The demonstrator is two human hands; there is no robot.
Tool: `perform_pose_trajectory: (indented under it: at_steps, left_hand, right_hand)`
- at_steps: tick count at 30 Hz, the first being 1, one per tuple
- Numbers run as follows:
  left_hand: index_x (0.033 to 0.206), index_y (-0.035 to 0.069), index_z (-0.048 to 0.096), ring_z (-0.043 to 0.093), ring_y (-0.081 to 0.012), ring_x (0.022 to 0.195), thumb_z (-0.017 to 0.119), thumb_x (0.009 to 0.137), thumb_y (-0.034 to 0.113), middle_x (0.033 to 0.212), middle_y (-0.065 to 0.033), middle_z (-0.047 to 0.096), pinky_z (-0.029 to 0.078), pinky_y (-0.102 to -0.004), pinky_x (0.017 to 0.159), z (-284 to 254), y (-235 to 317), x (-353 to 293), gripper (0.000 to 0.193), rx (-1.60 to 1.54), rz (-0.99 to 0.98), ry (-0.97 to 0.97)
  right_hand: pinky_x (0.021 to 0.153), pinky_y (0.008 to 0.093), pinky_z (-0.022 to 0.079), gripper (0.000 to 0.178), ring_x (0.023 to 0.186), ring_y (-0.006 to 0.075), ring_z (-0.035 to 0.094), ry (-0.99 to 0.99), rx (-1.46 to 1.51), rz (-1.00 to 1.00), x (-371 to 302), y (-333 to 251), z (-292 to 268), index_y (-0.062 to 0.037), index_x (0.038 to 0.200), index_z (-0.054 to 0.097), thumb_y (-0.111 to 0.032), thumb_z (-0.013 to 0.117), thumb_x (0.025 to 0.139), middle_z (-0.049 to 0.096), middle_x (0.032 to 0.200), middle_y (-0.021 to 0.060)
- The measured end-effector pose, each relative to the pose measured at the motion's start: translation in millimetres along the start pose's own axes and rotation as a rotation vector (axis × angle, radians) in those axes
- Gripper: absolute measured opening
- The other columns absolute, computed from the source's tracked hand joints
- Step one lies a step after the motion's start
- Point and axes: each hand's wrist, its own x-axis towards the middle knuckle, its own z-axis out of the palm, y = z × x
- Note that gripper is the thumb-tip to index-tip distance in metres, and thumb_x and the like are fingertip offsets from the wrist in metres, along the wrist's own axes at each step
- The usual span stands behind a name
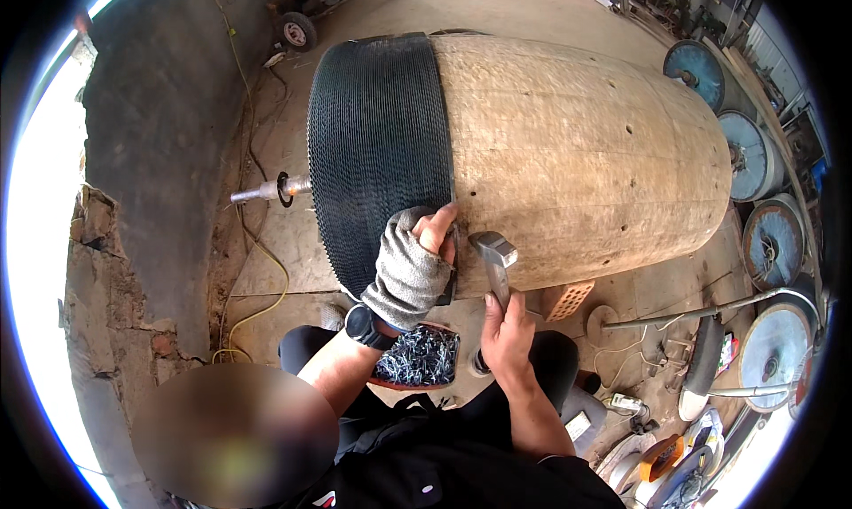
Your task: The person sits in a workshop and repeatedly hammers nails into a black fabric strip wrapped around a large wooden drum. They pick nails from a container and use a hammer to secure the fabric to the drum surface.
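Clenching a hammer (496, 250) by its handle, the bare right hand's (508, 340) fingers hold it near the pale drum (586, 145). The gloved left hand (408, 268) rests at the edge of the drum's black ridged wrap (377, 127), fingers curled; whether they pinch anything, I cannot tell. Metal pieces (417, 354) lie below.

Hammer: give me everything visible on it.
The hammer has a blocky grey head that looks like metal, with a squared, shinier end toward picture right and a darker end toward the left. Its greyish handle, material unclear, runs down into the bare right hand, which closes around it and hides the lower part. The head is uppermost, seen against the near side of the pale, wood-like drum; whether they touch can't be told.
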Motion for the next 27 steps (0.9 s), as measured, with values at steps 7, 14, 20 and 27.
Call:
perform_pose_trajectory:
  at_steps: [7,14,20,27]
  left_hand:
    - [0.134,0.003,0.055,0.064,-0.0331,0.081,0.071,0.073,-0.006,0.086,-0.0077,0.068,0.051,-0.0454,0.075,2.3,4.2,20.4,0.064,0.026,-0.072,0.019]
    - [0.134,0.001,0.053,0.067,-0.0306,0.082,0.075,0.071,-0.006,0.088,-0.0096,0.069,0.055,-0.0412,0.078,2.3,1.3,23.1,0.067,-0.072,-0.215,0.036]
    - [0.135,0.002,0.053,0.063,-0.032,0.082,0.075,0.071,0.001,0.087,-0.0084,0.068,0.05,-0.0458,0.08,21.0,7.6,31.4,0.067,0.121,-0.196,0.036]
    - [0.133,0.004,0.056,0.069,-0.0301,0.088,0.073,0.074,-0.009,0.094,-0.0086,0.072,0.055,-0.0401,0.081,7.1,-5.6,23.4,0.062,-0.089,-0.141,0.11]
  right_hand:
    - [0.059,0.0501,0.051,0.024,0.069,0.0464,0.065,0.009,0.035,0.02,9.4,-3.3,1.0,0.0043,0.115,0.054,-0.011,0.065,0.1,0.066,0.081,0.0245]
    - [0.058,0.0491,0.051,0.022,0.068,0.0456,0.066,0.017,0.078,-0.033,25.6,-20.2,-12.3,0.0041,0.117,0.055,-0.012,0.06,0.103,0.065,0.08,0.0236]
    - [0.058,0.0472,0.051,0.024,0.067,0.0433,0.067,-0.023,0.114,0.008,27.0,-24.0,-9.4,0.004,0.118,0.055,-0.015,0.059,0.104,0.065,0.079,0.0229]
    - [0.057,0.045,0.051,0.025,0.065,0.041,0.067,0.062,0.118,-0.067,35.3,-26.9,-16.0,0.0037,0.119,0.055,-0.017,0.058,0.105,0.065,0.077,0.0208]
